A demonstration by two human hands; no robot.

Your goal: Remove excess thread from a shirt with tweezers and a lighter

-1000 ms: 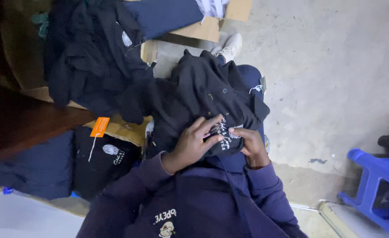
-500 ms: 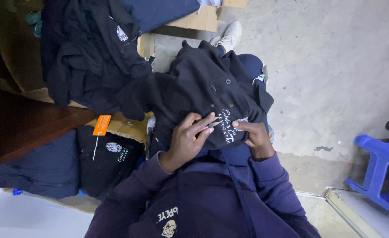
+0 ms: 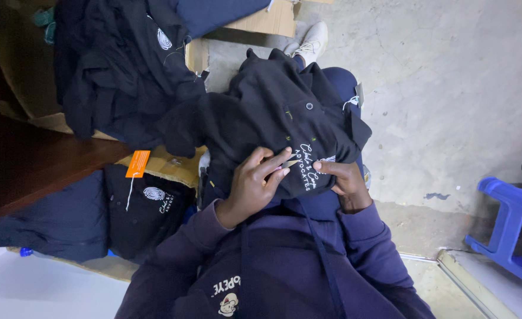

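On my lap, my left hand (image 3: 255,183) pinches small metal thread snips (image 3: 289,164) against a black embroidered polo shirt (image 3: 273,112), which my right hand (image 3: 347,180) grips. Beyond, dark garments (image 3: 113,65) heap over flattened brown cardboard (image 3: 166,165).

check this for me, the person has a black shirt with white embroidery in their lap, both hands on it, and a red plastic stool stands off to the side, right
Not quite: the plastic stool is blue, not red, as the head view shows. The rest holds: the black shirt with white embroidery lies in the lap, with the left hand and the right hand both on it.
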